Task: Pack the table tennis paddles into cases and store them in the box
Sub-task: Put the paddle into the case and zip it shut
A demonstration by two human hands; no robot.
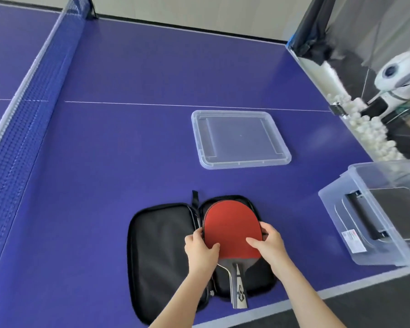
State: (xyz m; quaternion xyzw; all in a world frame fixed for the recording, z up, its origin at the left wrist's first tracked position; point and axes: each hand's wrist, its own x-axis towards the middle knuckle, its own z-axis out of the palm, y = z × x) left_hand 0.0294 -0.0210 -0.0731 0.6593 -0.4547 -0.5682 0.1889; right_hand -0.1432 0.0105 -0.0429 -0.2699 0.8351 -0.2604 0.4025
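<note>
A black paddle case (159,252) lies unzipped and spread flat near the table's front edge. A red-faced paddle (231,223) rests in its right half, and the handle sticks out toward me. My left hand (200,250) grips the blade's left edge, thumb on the red rubber. My right hand (269,245) grips the right edge the same way. A clear plastic box (355,233) stands at the right with a closed black case (393,207) inside it.
The box's clear lid (240,138) lies flat on the blue table (128,143) beyond the case. The net (29,110) runs along the left. At the right edge a catch net holds several white balls (369,129) beside a ball machine (400,76).
</note>
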